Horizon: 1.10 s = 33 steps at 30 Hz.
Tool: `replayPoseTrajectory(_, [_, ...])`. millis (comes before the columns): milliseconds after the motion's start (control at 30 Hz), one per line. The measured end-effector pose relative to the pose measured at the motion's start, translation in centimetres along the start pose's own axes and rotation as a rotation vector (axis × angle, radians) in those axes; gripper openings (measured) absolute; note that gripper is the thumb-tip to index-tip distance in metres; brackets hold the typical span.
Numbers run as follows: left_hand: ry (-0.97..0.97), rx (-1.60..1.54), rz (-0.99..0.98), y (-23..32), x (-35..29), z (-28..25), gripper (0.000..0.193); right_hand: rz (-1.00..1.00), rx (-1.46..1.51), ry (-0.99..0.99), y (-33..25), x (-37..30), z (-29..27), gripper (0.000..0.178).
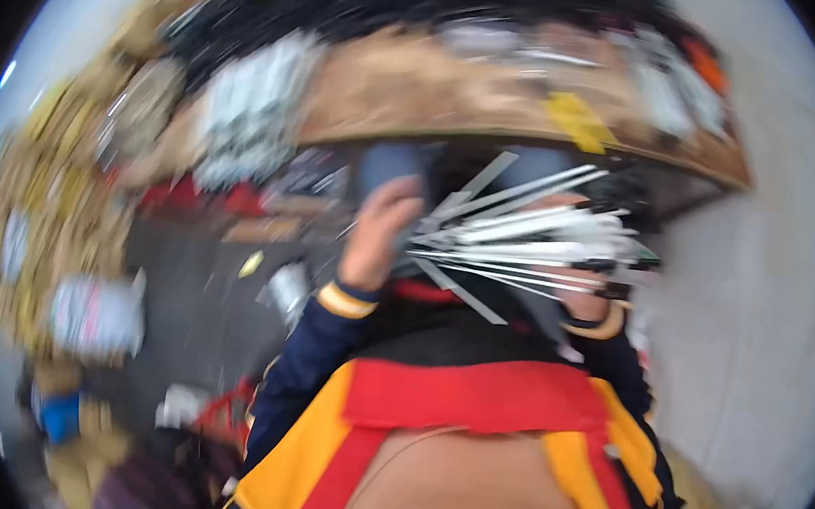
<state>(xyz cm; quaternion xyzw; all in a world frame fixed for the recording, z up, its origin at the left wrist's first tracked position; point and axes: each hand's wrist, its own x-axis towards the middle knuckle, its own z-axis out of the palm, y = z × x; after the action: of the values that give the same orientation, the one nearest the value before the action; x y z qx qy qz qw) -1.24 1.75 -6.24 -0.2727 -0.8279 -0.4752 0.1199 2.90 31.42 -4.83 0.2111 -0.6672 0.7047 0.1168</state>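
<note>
A loose bundle of thin white and grey strips [525,238] spans the space in front of my body, fanning out to the right with a few sticking out crosswise. Dark pieces show at some right-hand ends. My left hand [380,235] is upright beside the gathered left ends, its fingers stretched away from me and blurred by motion. Whether its palm touches the strips is unclear. On the other side, my right hand [583,297] is wrapped round the bundle from below and behind, and the strips hide much of it.
Beyond my hands stands a brown workbench [384,83] with dark goods along its back and a yellow piece [579,121] near its front edge. Stacked pale bundles [255,110] are at its left. Yellowish packages [38,212] line the far left, near a white sack [97,315] on the grey floor.
</note>
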Motion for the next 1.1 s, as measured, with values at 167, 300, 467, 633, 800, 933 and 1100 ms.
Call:
replayPoseTrajectory(167, [-0.366,-1.037,-0.587,4.5,-2.3,-2.4,0.033,0.551,0.335,-0.174,-1.2,-0.4,5.9,0.038])
replayPoseTrajectory(300, [-0.476,-1.051,-0.488,2.7,-3.8,-4.7,0.028,0.402,0.284,-0.621,-1.8,3.0,8.7,0.038])
replayPoseTrajectory(467, [-0.480,-0.986,-0.441,2.0,-2.6,-6.0,0.028,0.382,0.351,-0.662,-2.6,5.7,9.8,0.035])
replayPoseTrajectory(633, [-0.429,-0.858,-0.308,2.7,-2.3,-7.2,0.025,0.372,0.383,-0.602,-1.9,5.5,10.8,0.044])
replayPoseTrajectory(800, [-0.463,-0.929,-0.378,4.0,-0.6,-6.5,0.018,0.479,0.544,-0.449,-1.4,3.1,9.9,0.058])
replayPoseTrajectory(933, [-0.418,-0.916,-0.337,4.3,-1.1,-5.4,0.015,0.502,0.576,-0.407,-1.3,2.1,9.6,0.058])
replayPoseTrajectory(1100, [-0.416,-0.732,-0.191,5.1,-0.7,-5.4,0.013,0.508,0.574,-0.379,-1.4,1.9,8.9,0.056])
